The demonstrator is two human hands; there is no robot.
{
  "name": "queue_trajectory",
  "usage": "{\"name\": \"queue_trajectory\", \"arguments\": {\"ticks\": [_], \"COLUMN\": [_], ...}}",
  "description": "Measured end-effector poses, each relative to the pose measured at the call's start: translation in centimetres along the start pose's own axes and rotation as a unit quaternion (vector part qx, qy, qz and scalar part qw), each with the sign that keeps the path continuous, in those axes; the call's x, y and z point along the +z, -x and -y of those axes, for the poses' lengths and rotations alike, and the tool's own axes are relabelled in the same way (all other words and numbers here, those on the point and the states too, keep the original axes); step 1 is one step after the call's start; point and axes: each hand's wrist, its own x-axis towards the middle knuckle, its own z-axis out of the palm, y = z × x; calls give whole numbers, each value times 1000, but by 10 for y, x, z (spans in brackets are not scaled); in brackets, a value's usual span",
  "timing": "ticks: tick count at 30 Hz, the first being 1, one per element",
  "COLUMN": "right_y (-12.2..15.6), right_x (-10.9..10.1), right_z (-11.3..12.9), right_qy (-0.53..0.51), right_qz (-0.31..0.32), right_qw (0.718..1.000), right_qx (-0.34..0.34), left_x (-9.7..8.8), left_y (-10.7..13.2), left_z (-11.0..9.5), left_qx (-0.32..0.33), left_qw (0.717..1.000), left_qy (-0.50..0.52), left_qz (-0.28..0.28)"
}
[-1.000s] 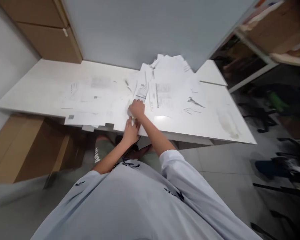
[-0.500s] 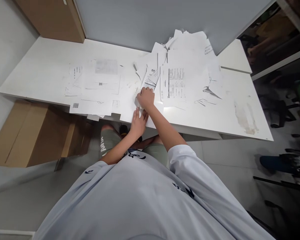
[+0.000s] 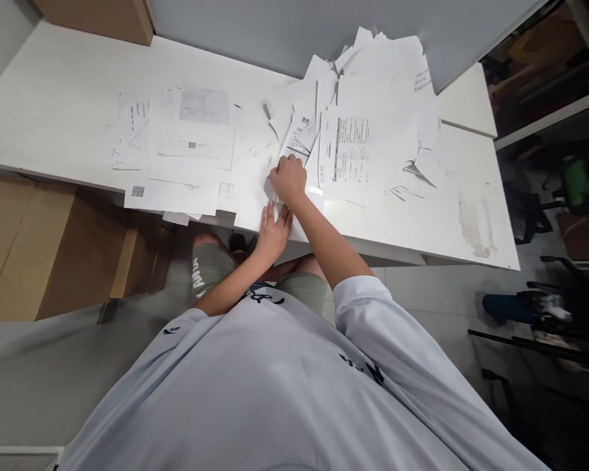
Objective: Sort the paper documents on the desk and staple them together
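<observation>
**"Where's the paper relative to the hands?"**

"Right under them. A loose white sheet [image 3: 248, 209] lies on the white desk [image 3: 63, 111], reaching the desk's front edge, and both hands are on it."

**"And the hands themselves?"**

"The left hand [image 3: 273, 234] is nearer the edge, palm down, fingers spread. The right hand [image 3: 288, 180] sits just above it, curled over, with its fingertips [image 3: 275, 171] pressed to the paper. Whether they're pinching anything there, I can't tell."

**"The arms?"**

"Both reach forward from the torso. The right forearm [image 3: 326, 232] slants in toward the middle, so the two hands almost touch."

**"What's around them?"**

"Just past the right hand, a printed slip with a barcode [image 3: 297, 140] lies at the edge of a heap of printed forms [image 3: 351, 154]. Off to the left, a sheet with a QR code [image 3: 171, 196] overhangs the desk's edge, above a cardboard box [image 3: 53, 252]."
</observation>
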Motion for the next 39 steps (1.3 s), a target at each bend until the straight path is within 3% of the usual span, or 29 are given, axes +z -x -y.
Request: {"name": "queue_trajectory", "arguments": {"ticks": [26, 39], "right_y": [-11, -6], "right_x": [20, 13], "right_z": [-18, -10], "right_qy": [-1, 11], "right_qz": [-11, 7], "right_qw": [999, 1000], "right_qx": [-34, -14], "left_x": [3, 0], "left_y": [7, 16], "left_z": [-6, -16], "left_qx": [-19, -39], "left_qw": [1000, 999], "left_qy": [20, 7], "left_qz": [-11, -15]}}
